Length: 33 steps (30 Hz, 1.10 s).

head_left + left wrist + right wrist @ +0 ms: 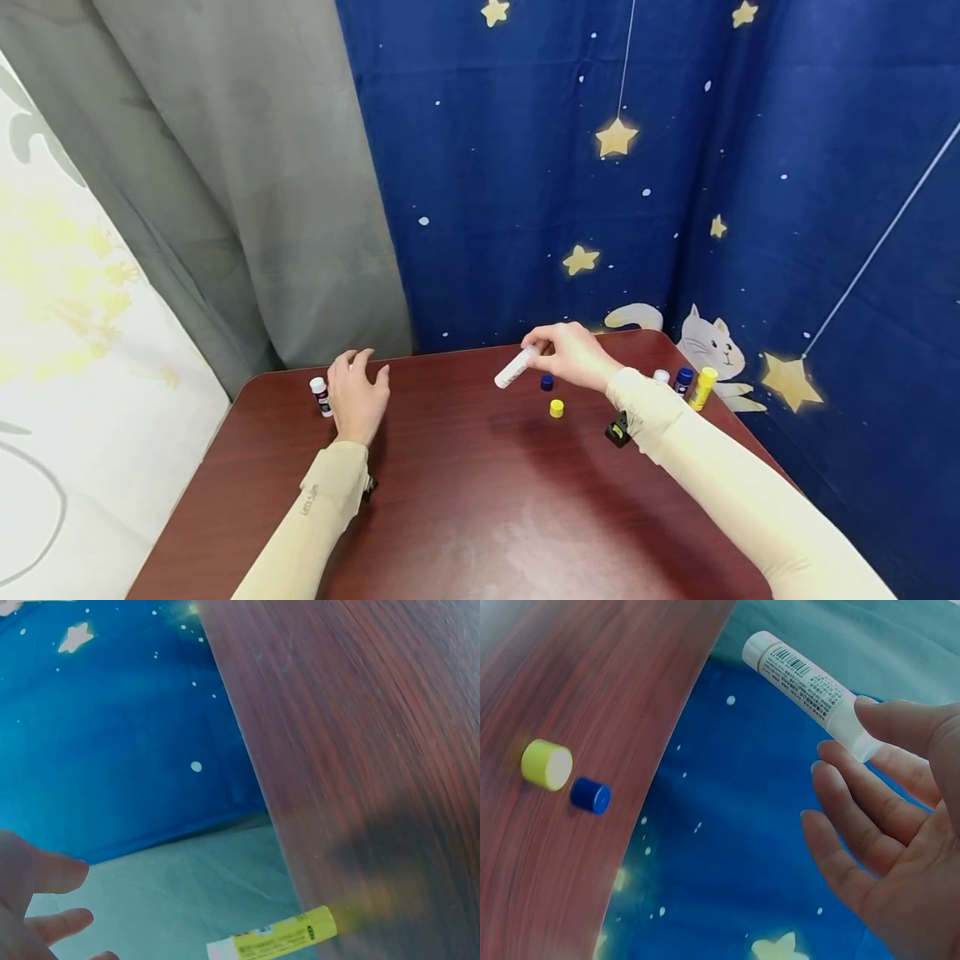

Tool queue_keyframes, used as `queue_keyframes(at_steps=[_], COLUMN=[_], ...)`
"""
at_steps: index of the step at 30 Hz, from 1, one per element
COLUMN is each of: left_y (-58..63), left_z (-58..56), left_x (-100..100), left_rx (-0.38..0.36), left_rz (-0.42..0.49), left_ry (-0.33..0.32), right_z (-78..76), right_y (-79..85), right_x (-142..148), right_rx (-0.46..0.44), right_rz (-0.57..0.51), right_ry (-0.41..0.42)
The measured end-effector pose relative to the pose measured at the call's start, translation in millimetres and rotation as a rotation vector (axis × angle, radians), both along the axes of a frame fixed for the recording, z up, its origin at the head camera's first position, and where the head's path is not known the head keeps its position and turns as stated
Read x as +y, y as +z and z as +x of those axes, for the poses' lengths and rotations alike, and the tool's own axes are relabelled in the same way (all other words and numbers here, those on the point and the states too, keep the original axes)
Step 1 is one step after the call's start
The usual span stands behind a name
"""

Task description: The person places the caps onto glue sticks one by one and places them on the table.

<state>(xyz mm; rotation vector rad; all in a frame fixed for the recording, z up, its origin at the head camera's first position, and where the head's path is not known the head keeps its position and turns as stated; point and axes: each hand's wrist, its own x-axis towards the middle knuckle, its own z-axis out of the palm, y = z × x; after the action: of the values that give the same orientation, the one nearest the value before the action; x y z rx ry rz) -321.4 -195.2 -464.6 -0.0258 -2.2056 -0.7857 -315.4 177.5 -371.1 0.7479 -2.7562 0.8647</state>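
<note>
My right hand (573, 354) pinches one end of a white glue stick (516, 367) between thumb and fingers and holds it tilted above the table. Its printed label and barcode face the right wrist view, where the glue stick (802, 682) points away from the palm. On the left, my left hand (358, 396) hovers with fingers loosely bent and nothing in them. Just left of it stands a white-topped glue stick (321, 397) with a dark label. In the left wrist view a glue stick (277, 939) shows a yellow body and white end, apart from the fingers.
A blue cap (547, 382) and a yellow cap (557, 408) lie on the brown table (450, 500) below my right hand. Near the right edge stand a blue glue stick (682, 381), a yellow glue stick (702, 388) and a white-topped one (661, 376). Curtains hang behind.
</note>
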Motion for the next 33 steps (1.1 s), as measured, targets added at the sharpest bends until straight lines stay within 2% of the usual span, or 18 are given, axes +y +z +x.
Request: queue_keyframes(at_steps=[11, 16, 24, 33], left_y=[-13.1, -21.2, -30.8, -40.8], left_z=[-13.5, -22.0, -32.0, -46.1], left_x=[-11.4, -15.9, -20.7, -20.6], left_rx=[-0.093, -0.142, -0.206, -0.229], left_rz=[0.056, 0.084, 0.118, 0.161], left_ry=[0.046, 0.062, 0.074, 0.094], right_z=[-1.4, -2.4, -8.4, -10.0], right_y=[-2.6, -2.3, -6.2, -14.7], right_x=[34.1, 49.7, 73.9, 99.8], right_rx=[-0.018, 0.003, 0.078, 0.073], right_rz=[0.044, 0.07, 0.194, 0.301], right_ry=[-0.077, -0.099, -0.136, -0.157])
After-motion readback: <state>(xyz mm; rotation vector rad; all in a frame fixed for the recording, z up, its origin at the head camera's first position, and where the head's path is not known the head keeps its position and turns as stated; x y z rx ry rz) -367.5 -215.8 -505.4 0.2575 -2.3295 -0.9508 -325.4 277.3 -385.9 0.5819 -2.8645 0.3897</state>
